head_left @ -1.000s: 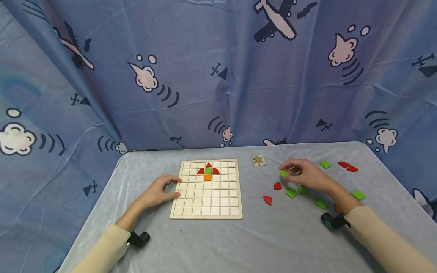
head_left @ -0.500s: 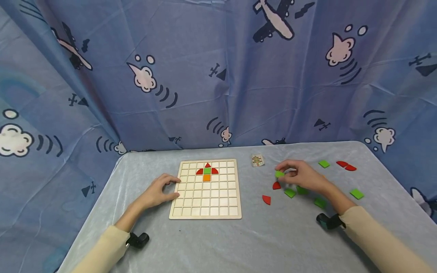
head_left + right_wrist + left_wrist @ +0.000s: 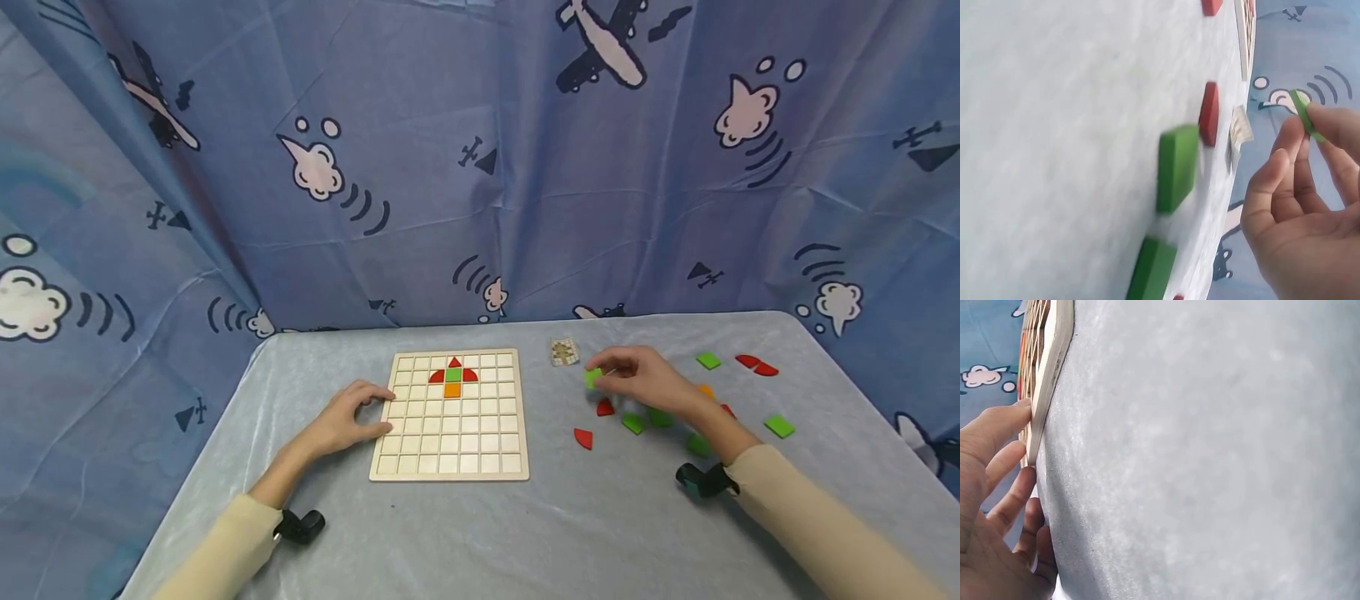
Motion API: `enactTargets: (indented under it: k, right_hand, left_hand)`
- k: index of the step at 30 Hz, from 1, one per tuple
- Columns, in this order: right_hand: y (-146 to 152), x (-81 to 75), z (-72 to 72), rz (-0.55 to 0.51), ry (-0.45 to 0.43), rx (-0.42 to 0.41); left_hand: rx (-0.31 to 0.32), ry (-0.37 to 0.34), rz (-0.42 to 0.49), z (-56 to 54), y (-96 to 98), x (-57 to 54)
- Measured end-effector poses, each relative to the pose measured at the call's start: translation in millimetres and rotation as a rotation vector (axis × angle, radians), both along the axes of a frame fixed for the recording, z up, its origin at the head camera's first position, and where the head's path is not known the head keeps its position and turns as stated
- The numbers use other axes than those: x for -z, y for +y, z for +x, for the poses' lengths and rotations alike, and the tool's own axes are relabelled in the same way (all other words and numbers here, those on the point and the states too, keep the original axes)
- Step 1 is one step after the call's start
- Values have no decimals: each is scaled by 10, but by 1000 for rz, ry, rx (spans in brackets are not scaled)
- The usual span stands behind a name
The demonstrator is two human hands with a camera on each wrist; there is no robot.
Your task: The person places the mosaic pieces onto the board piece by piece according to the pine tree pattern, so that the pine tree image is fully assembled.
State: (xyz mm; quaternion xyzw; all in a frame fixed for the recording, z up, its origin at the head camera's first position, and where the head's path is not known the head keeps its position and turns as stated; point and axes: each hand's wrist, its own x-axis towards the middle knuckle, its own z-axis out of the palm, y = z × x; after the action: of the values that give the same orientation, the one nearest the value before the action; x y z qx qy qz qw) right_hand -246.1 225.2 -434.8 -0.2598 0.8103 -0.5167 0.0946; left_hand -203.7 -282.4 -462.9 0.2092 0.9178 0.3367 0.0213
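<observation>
A wooden grid board (image 3: 450, 481) lies on the table, with a red triangle tile (image 3: 454, 362), a green square tile (image 3: 453, 375), two red quarter-circle tiles and an orange square tile (image 3: 452, 390) in its upper cells. My left hand (image 3: 347, 419) touches the board's left edge with thumb and fingertips, fingers loosely bent. Between thumb and fingers my right hand (image 3: 647, 379) pinches another green square tile (image 3: 1304, 112), raised above the table. Below that hand lie red quarter-circle tiles (image 3: 582, 438) and loose green square tiles (image 3: 633, 423).
A small pattern card (image 3: 565, 352) lies right of the board. Further right are a green tile (image 3: 708, 360), two red tiles (image 3: 766, 369), another green tile (image 3: 780, 426) and an orange tile (image 3: 706, 390) partly behind the right forearm. A blue printed curtain (image 3: 420, 167) hangs behind the table.
My right hand has moved left towards the board, carrying the green square tile. An orange tile has come into sight by the right forearm. The left hand stays at the board's edge.
</observation>
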Motion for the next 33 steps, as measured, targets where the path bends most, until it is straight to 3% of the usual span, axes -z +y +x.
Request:
enactTargets:
  k: [10, 18, 33]
  right_hand:
    - [-325, -58, -50, 6, -11, 66]
    - [-645, -85, -121, -71, -93, 59]
    - [-1362, -74, -137, -154, -143, 4]
  left_hand:
    - [3, 10, 9, -9, 1, 10]
    - [-10, 0, 6, 6, -2, 14]
    - [-8, -2, 12, 15, 3, 2]
